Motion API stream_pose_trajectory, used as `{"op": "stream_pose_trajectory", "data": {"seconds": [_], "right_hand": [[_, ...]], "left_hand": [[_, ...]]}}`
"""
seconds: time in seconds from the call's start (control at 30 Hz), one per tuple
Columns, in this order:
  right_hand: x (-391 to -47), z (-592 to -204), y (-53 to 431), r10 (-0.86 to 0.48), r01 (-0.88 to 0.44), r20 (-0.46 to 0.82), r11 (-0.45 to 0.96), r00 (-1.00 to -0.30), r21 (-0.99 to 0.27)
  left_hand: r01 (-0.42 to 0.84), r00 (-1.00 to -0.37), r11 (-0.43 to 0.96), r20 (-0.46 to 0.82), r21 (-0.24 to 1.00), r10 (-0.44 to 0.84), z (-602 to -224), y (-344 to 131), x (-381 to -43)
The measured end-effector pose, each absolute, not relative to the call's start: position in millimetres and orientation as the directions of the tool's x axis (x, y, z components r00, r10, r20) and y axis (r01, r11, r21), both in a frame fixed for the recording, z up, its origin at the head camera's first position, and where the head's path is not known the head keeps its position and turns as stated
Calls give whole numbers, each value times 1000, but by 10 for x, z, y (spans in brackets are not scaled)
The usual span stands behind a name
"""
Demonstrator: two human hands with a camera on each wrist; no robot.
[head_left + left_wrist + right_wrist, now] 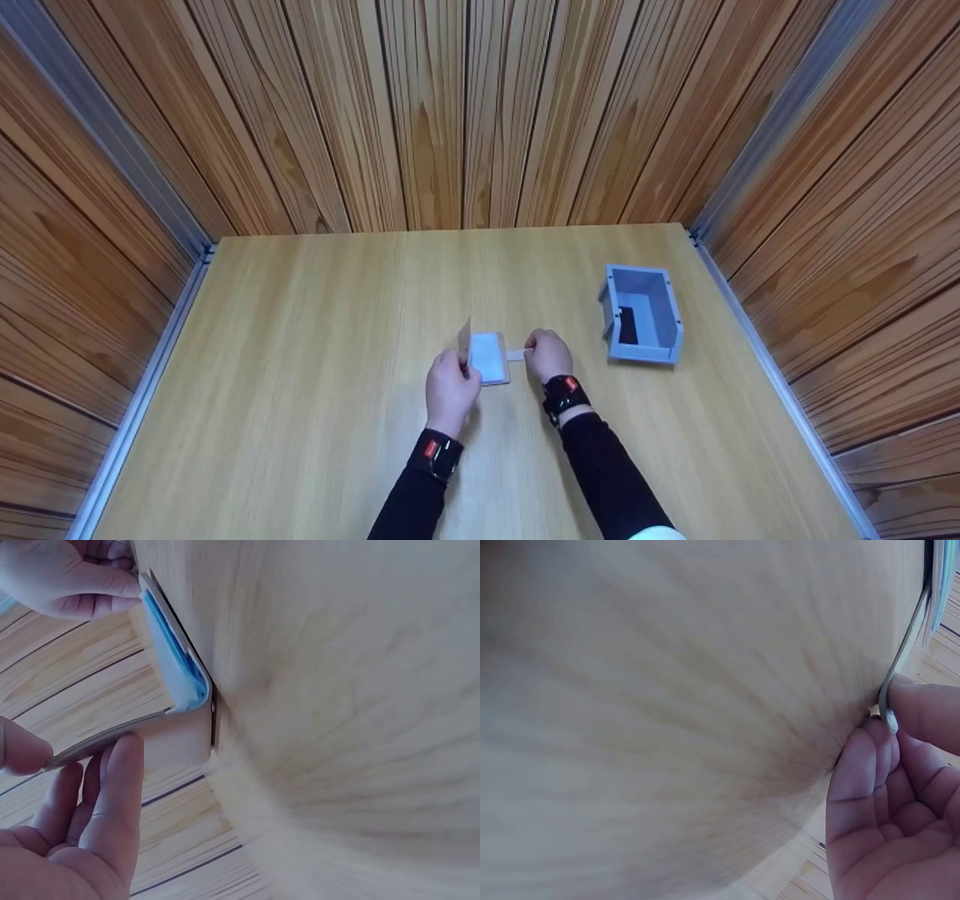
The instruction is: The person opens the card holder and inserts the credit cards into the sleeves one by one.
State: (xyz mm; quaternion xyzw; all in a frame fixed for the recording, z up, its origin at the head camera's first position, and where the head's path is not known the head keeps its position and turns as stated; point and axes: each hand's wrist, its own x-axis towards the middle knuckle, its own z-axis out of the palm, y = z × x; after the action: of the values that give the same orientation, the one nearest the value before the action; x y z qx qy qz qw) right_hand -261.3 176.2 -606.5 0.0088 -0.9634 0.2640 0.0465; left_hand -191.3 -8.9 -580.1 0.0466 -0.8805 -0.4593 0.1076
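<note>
A small card holder (pixel 505 367) lies opened on the table, with light-blue sleeves (pixel 487 357) inside. Its front cover (pixel 464 336) stands raised at the left side, and my left hand (pixel 451 388) pinches the cover's edge between thumb and fingers. From the right side a short strap (pixel 515 355) sticks out; its end is pinched between the thumb and fingers of my right hand (pixel 550 355). The left wrist view shows the bent cover (pixel 176 736) and the blue sleeves (pixel 178 667) from the side. Close up in the right wrist view, the strap (pixel 906 645) curves into the right fingertips.
A grey-blue open bin (pixel 654 300) stands on the table to the right, with a black item (pixel 628 326) inside. Wood-panelled walls (pixel 427 112) and metal rails (pixel 780 390) enclose the wooden table (pixel 300 360).
</note>
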Motion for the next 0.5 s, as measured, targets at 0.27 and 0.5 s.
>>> {"op": "stream_pose_trajectory", "data": {"seconds": [0.27, 0.5], "right_hand": [[-2620, -6063, 1757, 21, -17, 67, 856, -998, -517], [-2620, -6075, 1762, 22, -21, 75, 851, -997, -525]], "left_hand": [[-47, -966, 557, 104, 829, -237, -5812, -183, -1913], [-89, -959, 528, 70, 845, -274, -5841, -279, -1913]]}}
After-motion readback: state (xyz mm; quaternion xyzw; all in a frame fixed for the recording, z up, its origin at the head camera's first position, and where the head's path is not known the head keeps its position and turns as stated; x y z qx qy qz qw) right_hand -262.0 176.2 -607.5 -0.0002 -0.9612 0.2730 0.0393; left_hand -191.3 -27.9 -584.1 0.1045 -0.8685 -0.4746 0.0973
